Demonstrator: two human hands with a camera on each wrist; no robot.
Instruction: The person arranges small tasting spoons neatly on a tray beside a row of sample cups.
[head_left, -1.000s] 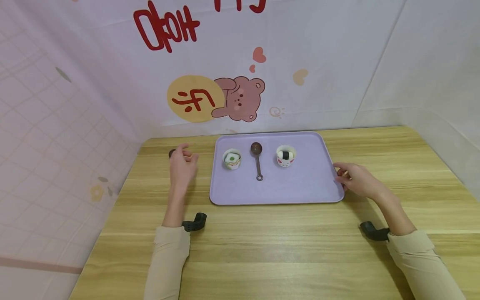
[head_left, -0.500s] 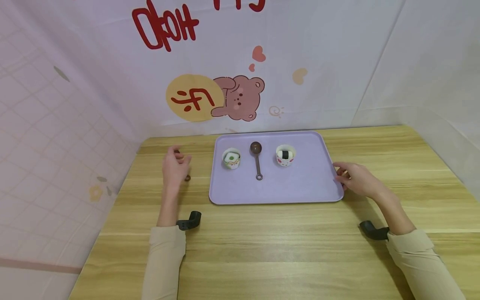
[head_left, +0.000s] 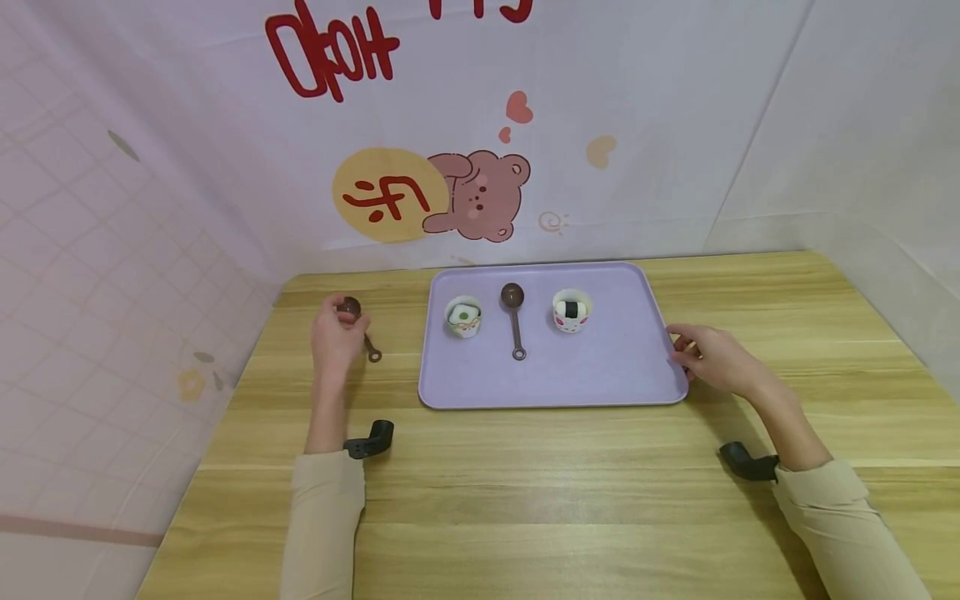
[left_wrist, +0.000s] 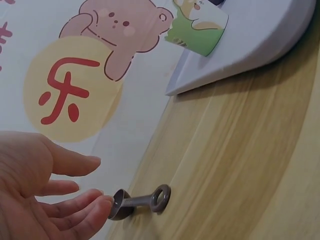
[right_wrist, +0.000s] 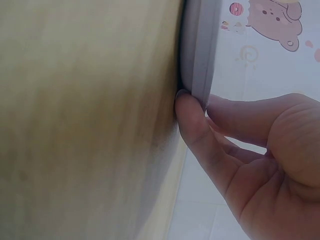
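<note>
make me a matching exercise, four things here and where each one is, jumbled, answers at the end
Things
1. lilac rectangular tray
2. person's bare left hand
3. brown round-bowled scoop on the tray
4. small patterned white cup holding a black-banded white piece

Places
A. close to another brown scoop on the wooden table
B. right of the tray's scoop in the head view
C. between cup 4 and another patterned cup
D. pinched at its edge by the right hand

Right pairs: 1-D; 2-A; 3-C; 4-B

Beige creased slvs (head_left: 322, 525), blk bent pcs (head_left: 371, 442), L + R.
</note>
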